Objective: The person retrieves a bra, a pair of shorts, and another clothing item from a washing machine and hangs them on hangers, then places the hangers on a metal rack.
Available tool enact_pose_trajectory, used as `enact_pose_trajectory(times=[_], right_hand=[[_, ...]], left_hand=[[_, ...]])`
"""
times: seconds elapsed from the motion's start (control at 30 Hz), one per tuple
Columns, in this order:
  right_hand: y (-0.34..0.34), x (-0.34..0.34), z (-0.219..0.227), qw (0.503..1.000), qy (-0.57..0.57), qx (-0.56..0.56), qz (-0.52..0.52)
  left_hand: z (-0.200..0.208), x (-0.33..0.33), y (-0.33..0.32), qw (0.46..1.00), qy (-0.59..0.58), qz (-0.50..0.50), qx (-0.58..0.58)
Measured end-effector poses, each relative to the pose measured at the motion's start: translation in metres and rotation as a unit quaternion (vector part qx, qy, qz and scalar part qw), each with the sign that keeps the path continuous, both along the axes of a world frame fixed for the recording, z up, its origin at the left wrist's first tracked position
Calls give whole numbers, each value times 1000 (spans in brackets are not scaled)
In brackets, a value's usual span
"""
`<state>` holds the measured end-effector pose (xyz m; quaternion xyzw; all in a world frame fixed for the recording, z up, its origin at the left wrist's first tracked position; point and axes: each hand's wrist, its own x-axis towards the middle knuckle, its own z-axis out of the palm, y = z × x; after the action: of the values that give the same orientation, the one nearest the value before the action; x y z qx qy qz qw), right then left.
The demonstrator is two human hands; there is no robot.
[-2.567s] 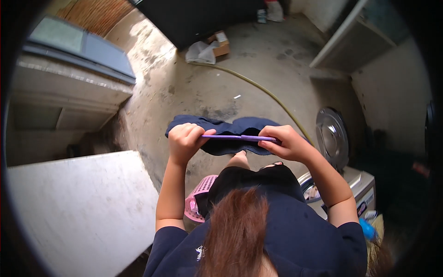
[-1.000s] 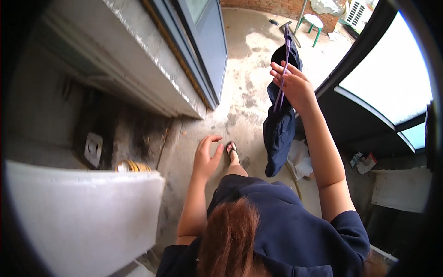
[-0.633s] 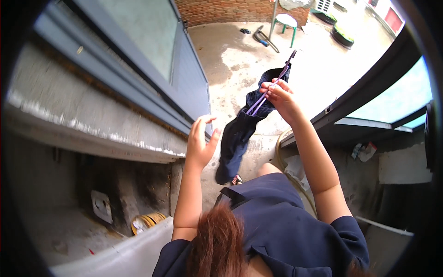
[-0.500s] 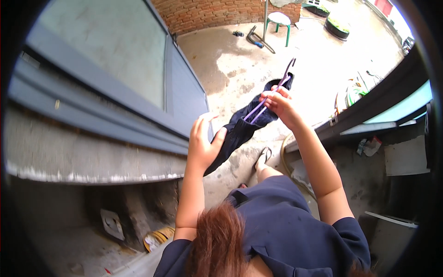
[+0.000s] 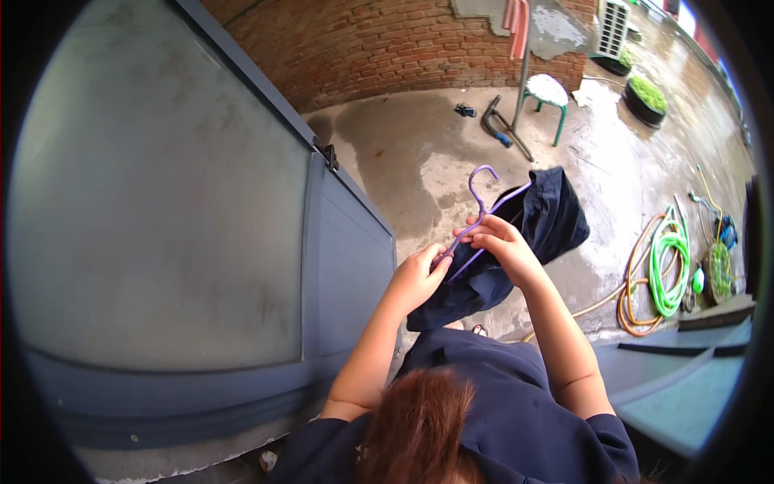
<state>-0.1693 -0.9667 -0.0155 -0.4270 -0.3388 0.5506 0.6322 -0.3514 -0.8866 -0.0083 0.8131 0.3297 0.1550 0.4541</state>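
Observation:
A purple clothes hanger (image 5: 482,206) is held out in front of me, its hook pointing up and away. From it hangs a dark navy garment (image 5: 556,211), spread over the hanger's right arm and bunched below my hands; its exact kind cannot be made out. My right hand (image 5: 506,248) is closed on the hanger just below its neck. My left hand (image 5: 421,276) pinches the hanger's left arm, with the garment's edge right beside the fingers. Part of the hanger's lower bar shows between the hands.
On my left stands a grey-framed glass door (image 5: 310,242). Ahead are a brick wall (image 5: 387,48), a white-topped stool (image 5: 547,90) and a bent tool with a blue part (image 5: 496,125). At right lie a coiled green hose (image 5: 669,270) and a round black planter (image 5: 645,103).
My left hand has moved from the garment to the hanger. The garment now spreads wider on the hanger, whose hook has turned leftward. My view has shifted forward past the doorway.

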Motion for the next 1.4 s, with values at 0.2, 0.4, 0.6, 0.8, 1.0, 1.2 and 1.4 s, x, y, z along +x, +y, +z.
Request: enact_pose_trajectory(times=[0.2, 0.4, 0.6, 0.8, 1.0, 1.2, 1.4], right_hand=[[119, 45, 2, 998, -33, 6, 48], [257, 100, -14, 997, -54, -46, 19], [394, 128, -7, 990, -109, -50, 71], [508, 135, -10, 978, -119, -27, 169], [648, 132, 8, 949, -144, 27, 279], [754, 95, 17, 905, -131, 57, 401], [854, 17, 3, 884, -110, 45, 453]], left_hand=[[-25, 54, 101, 978, -126, 31, -163], [-46, 120, 213, 952, -195, 88, -217], [-48, 160, 321, 928, -277, 175, -179], [-47, 171, 421, 919, -264, 286, -67], [-26, 188, 537, 855, -324, 404, 11], [-30, 170, 623, 790, -307, 523, 89], [-17, 105, 697, 753, -256, 601, 78]])
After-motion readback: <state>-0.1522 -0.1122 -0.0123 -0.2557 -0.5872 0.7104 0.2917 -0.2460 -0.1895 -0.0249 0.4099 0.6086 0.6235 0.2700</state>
